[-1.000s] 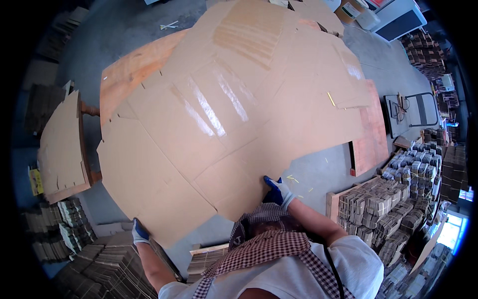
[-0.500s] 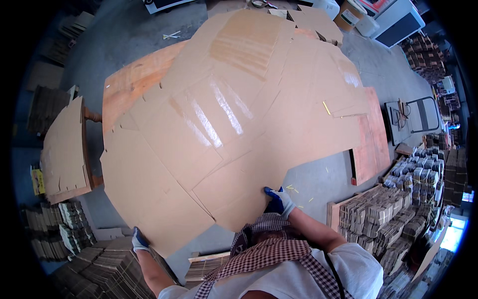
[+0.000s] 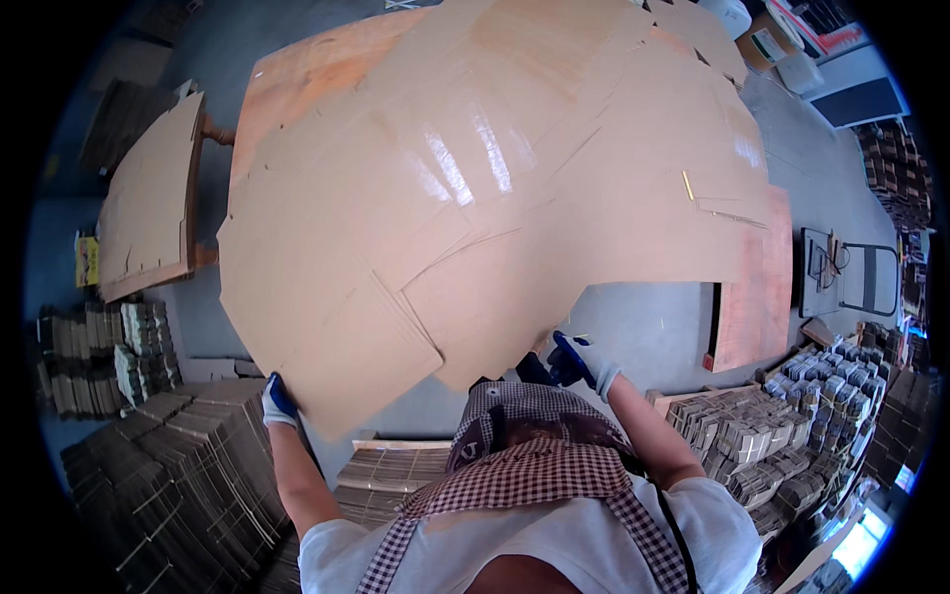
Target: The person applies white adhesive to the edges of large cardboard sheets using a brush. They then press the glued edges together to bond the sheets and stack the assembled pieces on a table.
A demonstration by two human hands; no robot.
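Large brown cardboard sheets (image 3: 327,277) lie overlapping across a wooden table, with glossy strips of clear tape over the middle. At the near left corner, my left hand (image 3: 280,398), in a white glove with blue fingers, grips a sheet's edge with its thumb on top. The fingers underneath are hidden. My right hand (image 3: 582,362), gloved alike, is by the near edge right of the middle, its forefinger stretched toward the cardboard and its fingers apart. I see nothing held in it.
The wooden table (image 3: 757,287) shows at the right. A smaller cardboard-topped table (image 3: 148,203) stands at the left. Bundled flat cardboard (image 3: 188,465) is stacked near left, with more bundles (image 3: 732,421) at the right. A platform trolley (image 3: 841,272) stands far right.
My right hand has come off the sheet's edge and its fingers have loosened. My left hand still grips the corner. The view has shifted, so the sheets sit higher in the picture.
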